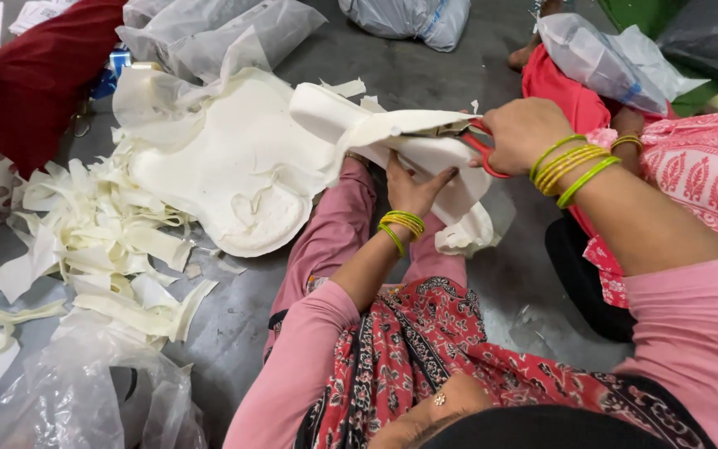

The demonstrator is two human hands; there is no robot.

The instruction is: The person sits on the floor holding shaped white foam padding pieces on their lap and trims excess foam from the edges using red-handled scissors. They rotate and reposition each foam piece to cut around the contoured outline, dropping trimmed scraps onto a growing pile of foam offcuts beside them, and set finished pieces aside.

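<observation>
Your right hand point(521, 131) fingers grip red-handled scissors point(474, 143) cutting the white foam sheet point(243, 166); your left hand point(413, 189) fingers hold its folded edge from below.

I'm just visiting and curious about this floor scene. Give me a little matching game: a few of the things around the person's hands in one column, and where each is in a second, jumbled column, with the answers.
Things:
1. scissors
2. white foam sheet
3. heap of white offcuts
4. clear plastic bags

Places:
A. piled on the grey floor at the left of the view
B. gripped in the right hand, red handles showing
C. lying at the top of the view, beyond the work
D. supported from below by the left hand

Pairs: 1-B, 2-D, 3-A, 4-C
</observation>
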